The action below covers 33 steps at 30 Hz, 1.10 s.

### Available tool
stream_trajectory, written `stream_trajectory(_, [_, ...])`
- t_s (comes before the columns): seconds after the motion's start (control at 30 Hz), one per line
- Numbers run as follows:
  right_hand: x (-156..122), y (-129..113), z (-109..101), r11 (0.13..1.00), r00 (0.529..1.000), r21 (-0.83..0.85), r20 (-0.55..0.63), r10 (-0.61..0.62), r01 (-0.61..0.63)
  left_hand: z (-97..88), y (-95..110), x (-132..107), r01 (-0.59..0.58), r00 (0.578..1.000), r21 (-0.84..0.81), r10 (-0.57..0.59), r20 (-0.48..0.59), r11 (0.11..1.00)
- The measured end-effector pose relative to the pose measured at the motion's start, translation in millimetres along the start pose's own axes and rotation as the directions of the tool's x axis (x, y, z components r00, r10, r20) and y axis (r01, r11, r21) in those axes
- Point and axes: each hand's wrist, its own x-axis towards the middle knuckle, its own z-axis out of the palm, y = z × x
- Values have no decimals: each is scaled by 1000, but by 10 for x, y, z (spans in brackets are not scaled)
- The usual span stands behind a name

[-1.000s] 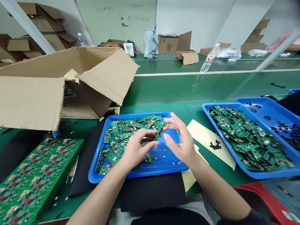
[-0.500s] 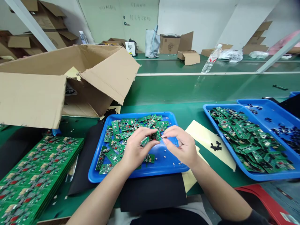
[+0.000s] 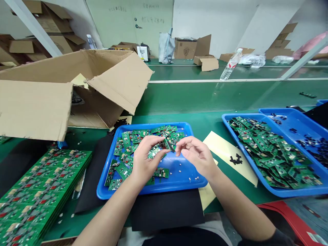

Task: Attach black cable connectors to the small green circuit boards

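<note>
My left hand point(image 3: 145, 155) pinches a small green circuit board point(image 3: 167, 143) between thumb and fingers, above the blue tray point(image 3: 174, 176). A dark, narrow strip shows along the board's right side. My right hand point(image 3: 197, 153) is at that side, fingers curled and fingertips close against the strip's lower end; what they grip, if anything, is too small to make out. Under my hands, many loose circuit boards point(image 3: 125, 171) lie in the tray's left and back part. A few tiny white bits point(image 3: 190, 179) are scattered on its bare right part.
Stacked board panels point(image 3: 33, 191) stand at left, near an open cardboard box point(image 3: 120, 82). On the right, cream paper point(image 3: 217, 143) carries black cut-out pieces point(image 3: 235, 159). Beyond it are a blue tray point(image 3: 271, 191) of boards and another tray point(image 3: 307, 126) with small black parts.
My left hand has tilted the board, so it now shows more edge-on. The right hand's fingers have curled and drawn slightly left, against the board's side.
</note>
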Motion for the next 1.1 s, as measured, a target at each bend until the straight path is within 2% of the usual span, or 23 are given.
stream_trajectory(0.13, [19, -9, 3, 986, 986, 39, 41, 159, -160, 1, 7, 9, -163, 986, 99, 159, 47, 982])
stream_trajectory(0.3, [28, -16, -6, 959, 964, 97, 65, 259, -265, 9, 24, 16, -220, 974, 122, 211, 78, 968])
stream_trajectory(0.43, [41, -39, -36, 947, 952, 141, 142, 270, -289, 7, 36, 26, -205, 976, 56, 200, 89, 977])
stream_trajectory(0.57, [38, -70, -56, 967, 957, 36, 152, 246, -254, -1, 30, 19, -181, 979, 38, 176, 100, 983])
stream_trajectory(0.67, [32, -77, -60, 980, 970, -73, 149, 193, -184, -3, 18, 4, -165, 980, 9, 163, 116, 986])
stream_trajectory(0.73, [29, -67, -58, 979, 986, -183, 118, 115, -92, 2, 14, -10, -105, 985, -29, 108, 135, 994])
stream_trajectory(0.8, [27, -45, -51, 953, 997, -301, 83, 5, 20, 14, 15, -24, 4, 986, -76, 9, 167, 997])
stream_trajectory(0.9, [23, -8, -35, 896, 989, -419, 58, -134, 146, 36, 24, -40, 168, 969, -133, -138, 205, 977])
stream_trajectory(1.0, [16, 17, -23, 859, 982, -479, 50, -180, 182, 53, 42, -38, 298, 938, -181, -253, 236, 937])
stream_trajectory(1.1, [6, 36, -17, 836, 984, -521, 44, -175, 172, 61, 71, -16, 426, 887, -240, -351, 298, 872])
